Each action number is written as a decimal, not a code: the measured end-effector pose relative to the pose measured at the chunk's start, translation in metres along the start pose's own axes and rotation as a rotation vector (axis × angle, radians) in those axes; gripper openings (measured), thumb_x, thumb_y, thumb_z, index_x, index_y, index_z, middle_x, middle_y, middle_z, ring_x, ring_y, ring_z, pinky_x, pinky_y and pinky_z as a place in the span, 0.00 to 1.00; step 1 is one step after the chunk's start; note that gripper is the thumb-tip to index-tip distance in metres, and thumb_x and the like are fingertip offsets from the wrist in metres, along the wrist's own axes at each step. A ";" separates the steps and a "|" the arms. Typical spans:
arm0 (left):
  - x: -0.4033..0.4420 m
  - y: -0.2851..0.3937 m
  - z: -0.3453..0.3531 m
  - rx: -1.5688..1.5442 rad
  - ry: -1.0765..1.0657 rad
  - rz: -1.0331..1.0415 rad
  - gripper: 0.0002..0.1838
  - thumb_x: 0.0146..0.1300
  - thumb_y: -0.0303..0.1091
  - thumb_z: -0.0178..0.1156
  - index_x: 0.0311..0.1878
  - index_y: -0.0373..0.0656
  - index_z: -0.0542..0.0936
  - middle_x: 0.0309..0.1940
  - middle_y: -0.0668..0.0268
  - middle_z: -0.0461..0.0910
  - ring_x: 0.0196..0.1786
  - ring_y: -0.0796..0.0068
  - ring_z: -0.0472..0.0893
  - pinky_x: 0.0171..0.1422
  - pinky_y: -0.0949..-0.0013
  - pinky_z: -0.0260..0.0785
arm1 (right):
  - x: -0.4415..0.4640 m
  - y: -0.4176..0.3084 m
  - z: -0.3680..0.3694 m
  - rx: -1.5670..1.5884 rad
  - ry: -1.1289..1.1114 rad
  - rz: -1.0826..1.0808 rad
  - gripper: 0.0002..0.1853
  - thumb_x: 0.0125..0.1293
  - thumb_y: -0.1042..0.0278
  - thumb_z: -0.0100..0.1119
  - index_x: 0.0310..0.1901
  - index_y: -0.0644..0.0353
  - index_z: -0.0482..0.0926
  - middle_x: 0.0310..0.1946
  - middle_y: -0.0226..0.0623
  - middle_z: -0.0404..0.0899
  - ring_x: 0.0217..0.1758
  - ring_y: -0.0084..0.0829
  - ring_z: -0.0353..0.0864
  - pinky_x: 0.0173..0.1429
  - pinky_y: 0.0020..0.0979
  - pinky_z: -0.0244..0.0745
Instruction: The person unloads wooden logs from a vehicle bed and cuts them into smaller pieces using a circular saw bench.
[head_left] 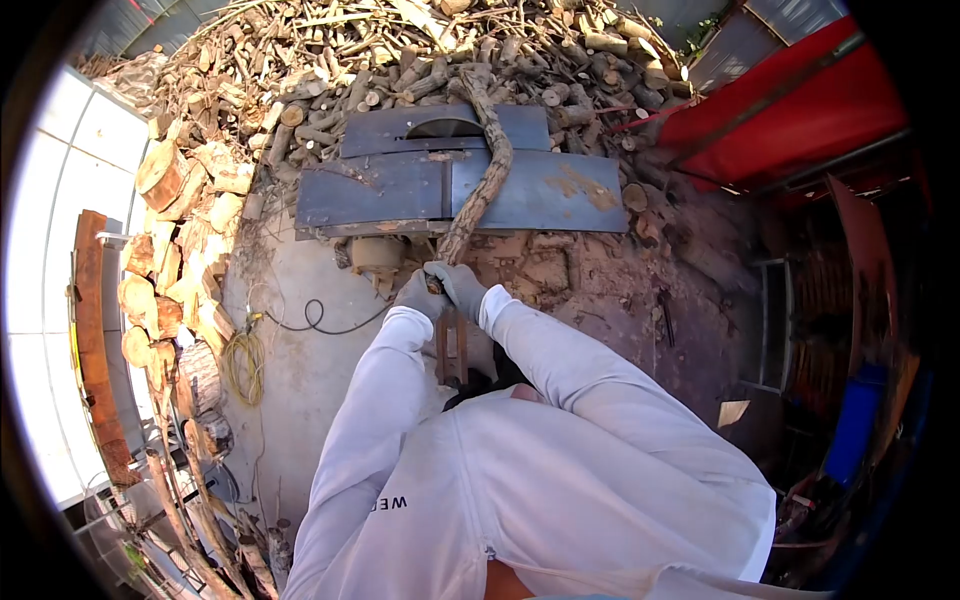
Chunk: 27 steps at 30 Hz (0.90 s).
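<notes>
A long, crooked tree branch [490, 185] lies across the metal saw table [375, 190], its near end reaching toward my body. My left hand [417, 295], in a grey glove, is closed round the near end from the left. Beside it my right hand [460, 288], gloved too, grips the same end from the right. Behind the front plate a round saw blade [445, 128] stands up through a slot, left of the branch. Whether the blade is turning I cannot tell. The branch's far end rests beyond the table, against the log pile.
A heap of cut logs [400, 80] fills the back. Split logs [165, 270] are stacked at the left beside a coiled yellow cord [243, 365]. A dark cable [318, 318] crosses the floor. A red sheet [790, 100] hangs at right, above a blue container [855, 425].
</notes>
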<state>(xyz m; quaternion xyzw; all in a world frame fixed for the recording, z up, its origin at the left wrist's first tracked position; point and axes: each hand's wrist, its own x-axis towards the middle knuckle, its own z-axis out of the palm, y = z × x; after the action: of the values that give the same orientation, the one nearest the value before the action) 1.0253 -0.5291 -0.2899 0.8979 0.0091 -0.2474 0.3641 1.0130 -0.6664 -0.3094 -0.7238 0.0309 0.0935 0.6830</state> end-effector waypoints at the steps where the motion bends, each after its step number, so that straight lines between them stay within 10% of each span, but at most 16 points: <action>1: 0.005 -0.007 0.001 0.021 0.018 0.008 0.40 0.41 0.48 0.81 0.56 0.39 0.76 0.51 0.53 0.83 0.56 0.57 0.82 0.61 0.59 0.73 | 0.003 0.006 0.000 -0.228 -0.025 -0.224 0.13 0.71 0.66 0.55 0.53 0.59 0.82 0.46 0.45 0.85 0.48 0.36 0.84 0.54 0.33 0.78; 3: 0.008 -0.017 0.001 -0.009 0.040 0.003 0.40 0.40 0.47 0.82 0.56 0.39 0.76 0.52 0.54 0.82 0.56 0.57 0.82 0.61 0.59 0.73 | 0.010 0.013 -0.005 -0.561 -0.209 -0.368 0.25 0.68 0.77 0.54 0.66 0.52 0.73 0.62 0.44 0.78 0.60 0.42 0.81 0.65 0.33 0.75; 7: 0.008 -0.025 -0.004 -0.020 0.055 -0.033 0.43 0.39 0.45 0.83 0.59 0.41 0.74 0.54 0.56 0.82 0.57 0.59 0.81 0.62 0.60 0.73 | 0.013 0.003 0.001 -0.425 -0.231 -0.319 0.23 0.70 0.75 0.53 0.67 0.51 0.73 0.62 0.43 0.79 0.60 0.43 0.81 0.65 0.34 0.75; 10: 0.006 -0.028 -0.007 -0.017 0.080 -0.021 0.44 0.38 0.44 0.83 0.60 0.41 0.73 0.54 0.56 0.82 0.57 0.60 0.81 0.62 0.60 0.73 | 0.016 -0.005 0.005 -0.016 -0.323 0.215 0.20 0.74 0.70 0.50 0.66 0.51 0.75 0.59 0.43 0.80 0.59 0.40 0.82 0.65 0.32 0.75; 13: 0.013 -0.043 -0.003 -0.045 0.098 -0.014 0.45 0.38 0.43 0.83 0.61 0.42 0.73 0.55 0.56 0.81 0.58 0.59 0.81 0.63 0.60 0.73 | 0.018 0.007 0.010 -0.327 -0.252 -0.317 0.19 0.78 0.65 0.48 0.66 0.51 0.76 0.55 0.42 0.83 0.53 0.35 0.83 0.59 0.31 0.77; 15: 0.011 -0.052 -0.002 -0.073 0.118 -0.006 0.45 0.38 0.43 0.83 0.62 0.43 0.73 0.55 0.56 0.81 0.58 0.59 0.81 0.64 0.60 0.73 | 0.012 -0.029 0.010 0.117 -0.304 0.261 0.18 0.78 0.63 0.47 0.66 0.52 0.77 0.54 0.40 0.83 0.48 0.31 0.83 0.53 0.30 0.78; 18: -0.025 -0.023 -0.025 -0.097 0.113 -0.047 0.45 0.42 0.44 0.81 0.64 0.45 0.72 0.57 0.56 0.81 0.59 0.58 0.81 0.64 0.59 0.72 | 0.014 0.011 0.028 -0.122 -0.385 -0.189 0.19 0.77 0.59 0.51 0.65 0.50 0.77 0.49 0.39 0.85 0.43 0.29 0.84 0.48 0.30 0.79; 19: -0.042 -0.006 -0.032 -0.043 0.118 -0.139 0.43 0.44 0.44 0.80 0.64 0.45 0.72 0.57 0.55 0.81 0.60 0.58 0.80 0.64 0.59 0.72 | 0.010 -0.020 0.034 0.147 -0.321 0.306 0.20 0.74 0.55 0.57 0.60 0.57 0.80 0.42 0.39 0.86 0.40 0.27 0.84 0.47 0.29 0.79; 23: -0.073 -0.011 -0.013 -0.054 0.146 -0.161 0.39 0.49 0.44 0.77 0.63 0.43 0.72 0.54 0.55 0.82 0.57 0.59 0.82 0.61 0.60 0.74 | -0.028 -0.019 0.051 0.343 -0.039 0.475 0.17 0.68 0.56 0.68 0.44 0.65 0.84 0.36 0.39 0.85 0.38 0.25 0.83 0.45 0.30 0.80; 27: -0.072 -0.028 0.041 -0.361 -0.003 0.051 0.37 0.49 0.41 0.77 0.60 0.39 0.73 0.52 0.55 0.81 0.55 0.59 0.82 0.61 0.60 0.75 | -0.082 -0.052 -0.002 0.338 0.058 0.317 0.22 0.69 0.61 0.66 0.58 0.64 0.73 0.44 0.36 0.83 0.42 0.24 0.82 0.47 0.29 0.79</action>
<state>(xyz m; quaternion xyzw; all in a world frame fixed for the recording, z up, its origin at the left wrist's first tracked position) 0.9391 -0.5238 -0.3003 0.8176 0.0302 -0.2338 0.5254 0.9413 -0.6715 -0.2436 -0.5875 0.1788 0.1722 0.7702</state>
